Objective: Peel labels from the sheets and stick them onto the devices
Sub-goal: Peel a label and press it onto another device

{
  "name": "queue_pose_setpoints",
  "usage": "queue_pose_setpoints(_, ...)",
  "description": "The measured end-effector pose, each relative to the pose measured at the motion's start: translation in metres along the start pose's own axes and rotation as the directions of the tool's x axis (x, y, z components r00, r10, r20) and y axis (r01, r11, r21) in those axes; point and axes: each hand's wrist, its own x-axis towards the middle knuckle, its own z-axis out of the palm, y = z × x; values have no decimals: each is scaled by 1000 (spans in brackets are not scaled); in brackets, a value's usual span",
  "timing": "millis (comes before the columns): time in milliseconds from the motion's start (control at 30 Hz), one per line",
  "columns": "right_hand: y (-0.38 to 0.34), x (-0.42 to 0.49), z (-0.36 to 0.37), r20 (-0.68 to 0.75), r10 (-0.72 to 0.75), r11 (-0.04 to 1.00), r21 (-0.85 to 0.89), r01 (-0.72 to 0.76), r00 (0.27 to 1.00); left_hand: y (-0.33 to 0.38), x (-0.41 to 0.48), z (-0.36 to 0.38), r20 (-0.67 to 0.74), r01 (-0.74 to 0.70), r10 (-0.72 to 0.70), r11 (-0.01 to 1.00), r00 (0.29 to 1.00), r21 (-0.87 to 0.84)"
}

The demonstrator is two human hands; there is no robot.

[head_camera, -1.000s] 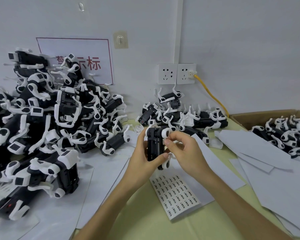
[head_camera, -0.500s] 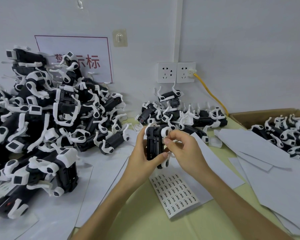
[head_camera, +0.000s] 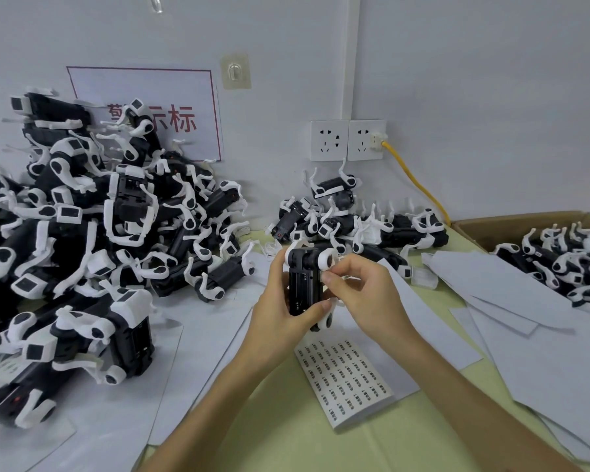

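Hands (head_camera: pixel 280 311) (head_camera: pixel 365 298) unmoved on device (head_camera: pixel 302 284)

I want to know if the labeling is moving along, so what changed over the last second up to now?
Nothing visibly changed. The left hand still grips the device upright above the label sheet, and the right hand keeps its fingertips pinched at the device's right edge. The device pile and the cardboard box stayed put. Only the camera view drifted slightly.
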Motion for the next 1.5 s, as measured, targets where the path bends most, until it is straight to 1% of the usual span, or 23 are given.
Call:
queue_pose_setpoints(67, 0, 1, -2, -6, 40, 998, 39, -40, 999, 0, -1, -1, 6, 3, -3, 1000, 1000, 7)
queue_pose_setpoints(133, -1, 1, -3, 2, 98, 987, 127, -97, 995, 0, -1, -1, 18, 9, -9, 1000, 1000, -6)
queue_pose_setpoints(233, -3, 1, -5, 59, 130, 965, 222, -140, 990, 2, 0, 0, 54, 65, -59, 989, 997, -131)
queue_pose_setpoints(300, -4, 0, -4, 97, 122, 956, 256, -143, 988, 4, 0, 0, 70, 115, -102, 971, 992, -208)
queue_pose_setpoints(367, -5, -1, -2, 102, 104, 945, 299, -130, 989, 5, 0, 0, 67, 138, -124, 957, 990, -256)
queue_pose_setpoints(467, -4, -4, 4, 77, 85, 940, 323, -105, 993, 8, -1, 0, 75, 134, -119, 957, 990, -256)
queue_pose_setpoints(533, -4, -5, 6, 39, 104, 933, 343, -111, 994, 8, -3, 2, 90, 115, -97, 966, 991, -231)
queue_pose_setpoints(600, -4, -6, 4, 42, 152, 892, 424, -156, 987, 9, -4, 3, 96, 98, -79, 972, 992, -213)
queue_pose_setpoints(700, -7, -6, 3, 125, 238, 774, 575, -266, 963, 8, -4, 1, 115, 94, -71, 973, 991, -209)
queue_pose_setpoints(800, -5, -6, 4, 173, 283, 711, 623, -327, 943, 6, -3, -2, 112, 93, -71, 973, 991, -211)
queue_pose_setpoints(833, -7, -6, 4, 185, 295, 701, 625, -344, 937, 6, -3, -2, 111, 98, -76, 972, 991, -215)
queue_pose_setpoints(967, -6, -5, 6, 154, 302, 746, 576, -334, 941, 4, -2, -3, 118, 121, -95, 962, 988, -245)
queue_pose_setpoints(1067, -1, -4, 6, 114, 238, 796, 546, -261, 965, 5, 0, -4, 122, 127, -96, 951, 988, -281)
queue_pose_setpoints(1200, -1, -6, 7, 97, 203, 837, 499, -224, 974, 9, -1, -2, 138, 127, -91, 951, 986, -283)
queue_pose_setpoints(1267, 1, -6, 6, 107, 206, 835, 499, -231, 973, 9, -1, -2, 142, 137, -99, 948, 985, -286)
queue_pose_setpoints(1367, 1, -4, 6, 172, 192, 824, 506, -254, 966, 8, 1, -5, 140, 160, -121, 937, 983, -310)
queue_pose_setpoints(1433, 2, -1, 3, 171, 185, 854, 460, -244, 968, 7, 3, -7, 141, 178, -138, 927, 980, -331)
queue_pose_setpoints(1500, 5, 1, 0, 125, 190, 892, 393, -224, 974, 7, 3, -5, 126, 224, -190, 902, 974, -369)
